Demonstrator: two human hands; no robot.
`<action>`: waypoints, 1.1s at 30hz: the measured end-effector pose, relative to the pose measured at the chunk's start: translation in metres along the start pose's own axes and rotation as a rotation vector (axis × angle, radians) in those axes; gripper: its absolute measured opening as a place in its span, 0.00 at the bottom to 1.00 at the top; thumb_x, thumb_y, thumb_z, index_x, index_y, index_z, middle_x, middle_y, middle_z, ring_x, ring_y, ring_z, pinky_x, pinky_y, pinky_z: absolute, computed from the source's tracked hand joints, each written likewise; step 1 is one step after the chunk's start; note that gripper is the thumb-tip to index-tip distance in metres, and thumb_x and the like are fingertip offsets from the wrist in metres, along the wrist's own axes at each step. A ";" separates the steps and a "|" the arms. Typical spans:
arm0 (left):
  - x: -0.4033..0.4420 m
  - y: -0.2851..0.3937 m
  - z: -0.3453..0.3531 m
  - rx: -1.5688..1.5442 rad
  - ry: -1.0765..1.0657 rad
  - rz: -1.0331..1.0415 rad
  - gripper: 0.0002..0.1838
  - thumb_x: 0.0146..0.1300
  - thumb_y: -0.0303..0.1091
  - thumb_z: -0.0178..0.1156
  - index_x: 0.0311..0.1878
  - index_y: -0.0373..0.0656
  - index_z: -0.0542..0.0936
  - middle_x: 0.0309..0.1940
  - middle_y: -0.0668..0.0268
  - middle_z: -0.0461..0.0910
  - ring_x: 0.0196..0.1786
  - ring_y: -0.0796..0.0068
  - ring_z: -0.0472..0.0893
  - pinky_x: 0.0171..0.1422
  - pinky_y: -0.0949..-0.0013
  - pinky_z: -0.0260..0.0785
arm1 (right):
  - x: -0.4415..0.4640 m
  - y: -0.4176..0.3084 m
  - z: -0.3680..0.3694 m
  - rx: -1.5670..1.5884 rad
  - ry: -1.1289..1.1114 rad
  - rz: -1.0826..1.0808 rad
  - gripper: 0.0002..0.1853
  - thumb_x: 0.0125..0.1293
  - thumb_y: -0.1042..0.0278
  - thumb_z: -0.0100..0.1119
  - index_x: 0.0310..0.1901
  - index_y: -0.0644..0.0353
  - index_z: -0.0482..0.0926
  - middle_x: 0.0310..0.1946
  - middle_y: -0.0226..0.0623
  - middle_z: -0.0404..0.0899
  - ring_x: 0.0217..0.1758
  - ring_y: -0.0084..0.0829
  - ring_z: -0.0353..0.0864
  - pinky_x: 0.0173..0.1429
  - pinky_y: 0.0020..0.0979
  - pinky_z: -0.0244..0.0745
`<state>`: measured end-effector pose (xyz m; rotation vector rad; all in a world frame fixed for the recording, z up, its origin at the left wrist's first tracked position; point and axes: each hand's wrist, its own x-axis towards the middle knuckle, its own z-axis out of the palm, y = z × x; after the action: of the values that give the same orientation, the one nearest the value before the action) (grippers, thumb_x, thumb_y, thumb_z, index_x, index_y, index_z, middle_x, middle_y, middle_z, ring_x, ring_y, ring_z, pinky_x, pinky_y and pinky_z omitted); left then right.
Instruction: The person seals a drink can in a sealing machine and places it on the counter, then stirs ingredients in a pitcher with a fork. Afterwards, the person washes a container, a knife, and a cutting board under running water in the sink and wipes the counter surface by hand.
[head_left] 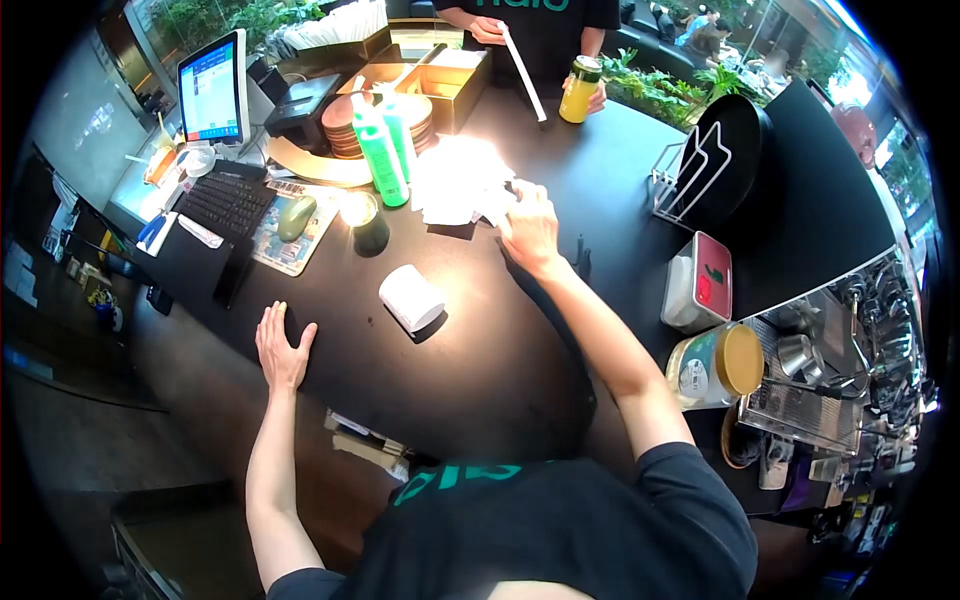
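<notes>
My left hand (285,347) lies flat at the near left edge of the dark counter (470,370), fingers apart and holding nothing. My right hand (531,228) reaches across the counter with bent fingers at the right edge of a bright white pile (462,180). Glare washes the pile out, so I cannot tell paper from cloth, and the fingertips are partly hidden. A white roll (411,298) lies on its side between my hands. Left of the pile stand a green bottle (381,160) and a dark cup (369,230) with a pale top.
A monitor (212,88), keyboard (222,205) and mouse (296,218) are at the left. Opposite, another person holds a white stick (522,72) and a yellow can (579,90). A wire rack (692,175), red-lidded container (698,282) and gold-lidded jar (715,365) stand right.
</notes>
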<state>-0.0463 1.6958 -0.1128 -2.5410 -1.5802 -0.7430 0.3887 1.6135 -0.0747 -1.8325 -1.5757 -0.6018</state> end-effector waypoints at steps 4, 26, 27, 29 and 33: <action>0.000 0.000 -0.005 -0.007 -0.004 -0.010 0.36 0.60 0.55 0.62 0.65 0.39 0.70 0.66 0.56 0.69 0.71 0.55 0.63 0.75 0.55 0.52 | 0.035 0.003 0.037 -0.110 0.019 -0.193 0.18 0.61 0.57 0.58 0.53 0.49 0.79 0.47 0.45 0.74 0.46 0.45 0.76 0.49 0.46 0.74; 0.000 0.003 -0.008 -0.088 -0.052 -0.032 0.34 0.63 0.52 0.60 0.65 0.39 0.68 0.67 0.55 0.68 0.72 0.55 0.61 0.76 0.53 0.48 | 0.314 0.218 -0.245 -0.452 0.024 0.755 0.33 0.67 0.64 0.42 0.75 0.37 0.55 0.73 0.43 0.58 0.74 0.49 0.59 0.75 0.45 0.54; 0.000 0.003 -0.008 -0.082 -0.048 -0.026 0.34 0.63 0.51 0.61 0.65 0.38 0.69 0.67 0.55 0.68 0.72 0.55 0.61 0.76 0.53 0.49 | 0.312 0.221 -0.245 -0.460 0.034 0.738 0.32 0.67 0.66 0.41 0.74 0.37 0.56 0.73 0.43 0.58 0.74 0.49 0.59 0.75 0.45 0.55; 0.001 0.005 -0.010 -0.083 -0.047 -0.025 0.34 0.63 0.51 0.61 0.65 0.38 0.69 0.66 0.55 0.68 0.72 0.54 0.62 0.76 0.53 0.49 | 0.314 0.225 -0.251 -0.480 0.008 0.737 0.31 0.69 0.62 0.44 0.74 0.36 0.56 0.73 0.42 0.59 0.73 0.46 0.63 0.75 0.45 0.55; 0.000 0.004 -0.008 -0.072 -0.044 -0.023 0.33 0.63 0.50 0.61 0.65 0.38 0.69 0.66 0.55 0.68 0.72 0.55 0.62 0.76 0.54 0.50 | 0.313 0.202 -0.274 -0.509 -0.011 0.791 0.30 0.64 0.65 0.49 0.70 0.49 0.64 0.65 0.45 0.71 0.67 0.43 0.71 0.65 0.44 0.70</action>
<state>-0.0458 1.6916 -0.1051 -2.6118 -1.6268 -0.7654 0.6603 1.6162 0.3002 -2.6012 -0.5989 -0.6310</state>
